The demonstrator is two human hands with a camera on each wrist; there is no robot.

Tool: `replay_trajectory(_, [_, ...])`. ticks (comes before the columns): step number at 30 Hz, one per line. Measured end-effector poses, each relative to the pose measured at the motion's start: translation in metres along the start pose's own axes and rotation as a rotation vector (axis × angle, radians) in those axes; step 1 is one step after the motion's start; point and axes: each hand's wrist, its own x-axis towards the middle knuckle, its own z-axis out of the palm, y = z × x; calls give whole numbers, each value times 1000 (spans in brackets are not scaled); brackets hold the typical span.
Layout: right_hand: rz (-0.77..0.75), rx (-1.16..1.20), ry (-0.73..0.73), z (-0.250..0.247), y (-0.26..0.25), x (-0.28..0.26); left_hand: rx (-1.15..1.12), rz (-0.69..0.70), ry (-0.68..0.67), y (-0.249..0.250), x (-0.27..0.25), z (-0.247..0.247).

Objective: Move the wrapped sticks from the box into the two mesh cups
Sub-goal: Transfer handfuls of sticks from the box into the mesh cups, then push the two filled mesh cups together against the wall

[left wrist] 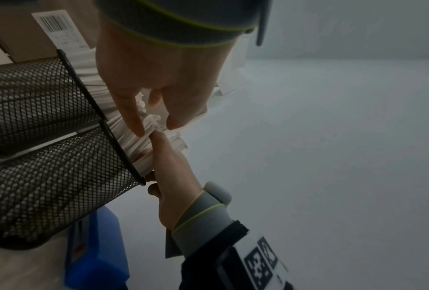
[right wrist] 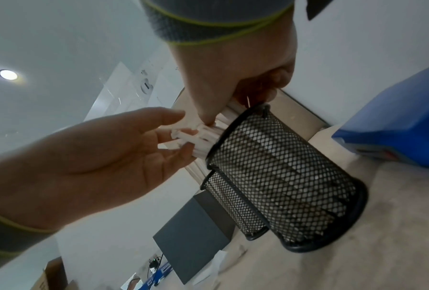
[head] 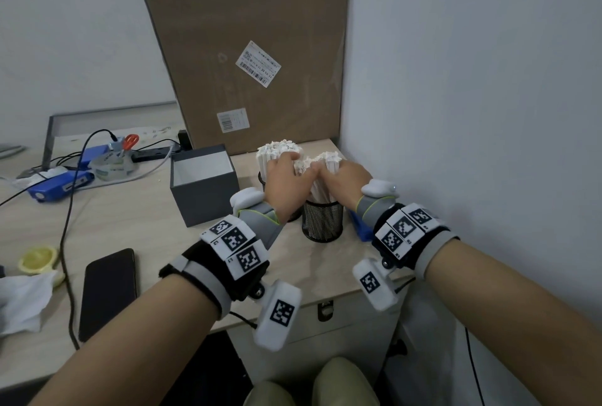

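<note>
Two black mesh cups stand side by side near the wall, the near cup (head: 322, 221) (right wrist: 282, 176) and the far cup (head: 261, 177) (left wrist: 34, 98), both packed with white wrapped sticks (head: 277, 149) (right wrist: 201, 135). My left hand (head: 286, 174) (right wrist: 109, 157) lies on the stick tops with its fingers straight, between the two bundles. My right hand (head: 343, 172) (right wrist: 233, 78) curls its fingers round the sticks that rise from the near cup. The open grey box (head: 203, 184) stands left of the cups, and no sticks show in the part of its white inside that I see.
A big cardboard carton (head: 241, 47) leans behind the cups and a wall (head: 456, 112) closes the right side. A blue pack (head: 360, 228) lies right of the near cup. On the left are a phone (head: 107, 291), cables, a tape roll (head: 112, 166) and blue boxes (head: 58, 185).
</note>
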Motion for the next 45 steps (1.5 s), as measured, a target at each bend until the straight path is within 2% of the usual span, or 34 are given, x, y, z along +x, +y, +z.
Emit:
replay_trajectory(3, [4, 49, -44, 1, 4, 4, 29, 32, -3, -1, -8, -5])
replay_trajectory(6, [-4, 171, -27, -8, 2, 1, 56, 60, -22, -1, -16, -11])
replay_trajectory(8, [-93, 266, 36, -15, 1, -2, 51, 65, -45, 0, -19, -13])
replay_trajectory(10, [-256, 325, 94, -22, -3, -8, 68, 81, -57, 0, -21, -14])
replay_trajectory(12, [-401, 205, 50, -19, -7, -9, 73, 126, -54, 2, -24, -13])
replay_trajectory(15, [-452, -114, -67, -6, -7, -13, 80, 196, -70, 3, -27, -11])
replay_trajectory(18, [-390, -221, -119, -8, -8, -15, 124, 224, -122, -2, -27, -13])
replay_trajectory(20, [-367, -185, -86, -13, -7, -16, 129, 243, -105, -4, -27, -18])
replay_trajectory(23, [-363, 36, 112, -21, -4, -19, 150, 229, 52, -12, -24, -29])
replay_trajectory(24, [-323, 130, 132, -23, -3, -24, 155, 202, 97, -15, -21, -33])
replay_trajectory(26, [-211, 250, 84, -22, 0, -36, 179, 101, 155, -22, -18, -39])
replay_trajectory(28, [-108, 261, -10, -17, 7, -44, 200, -35, 126, -27, -14, -41])
replay_trajectory(30, [-54, 203, -84, -9, 10, -47, 194, -140, 38, -30, -10, -40])
replay_trajectory(33, [14, 166, -119, 2, 4, -43, 95, -198, -61, -35, -1, -35])
replay_trajectory(39, [113, 210, -86, 19, 2, -23, -90, -223, -74, -48, 24, -26])
replay_trajectory(45, [93, 215, -96, 25, 12, -6, -134, -159, -71, -59, 49, -23])
